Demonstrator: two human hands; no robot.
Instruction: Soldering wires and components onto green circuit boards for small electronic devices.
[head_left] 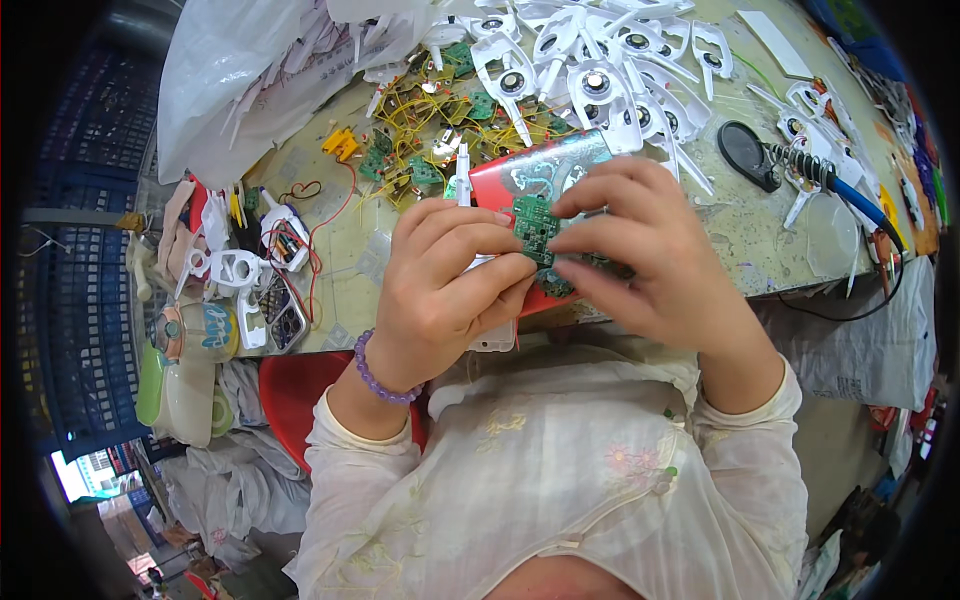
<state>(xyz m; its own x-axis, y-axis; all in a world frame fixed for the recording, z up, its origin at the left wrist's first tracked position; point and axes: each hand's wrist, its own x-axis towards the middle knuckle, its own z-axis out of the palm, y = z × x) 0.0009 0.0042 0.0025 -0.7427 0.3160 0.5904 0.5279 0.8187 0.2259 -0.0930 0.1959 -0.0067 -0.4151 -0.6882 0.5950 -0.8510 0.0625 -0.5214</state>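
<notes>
My left hand [445, 275] and my right hand [640, 250] meet close to my chest, both pinching a small green circuit board [537, 228] between fingertips. My left hand also clasps a white plastic part [495, 335] that sticks out below its palm. A purple bead bracelet [378, 378] circles my left wrist. Just behind the hands a red box lid [530, 172] lies on the table edge.
A pile of green boards with yellow wires [430, 130] lies at the back centre. Several white plastic housings [600, 70] crowd the back. A soldering iron on its coil stand [815, 170] is right. White bags [240, 70] are at the left. Red stool [295, 390] is below.
</notes>
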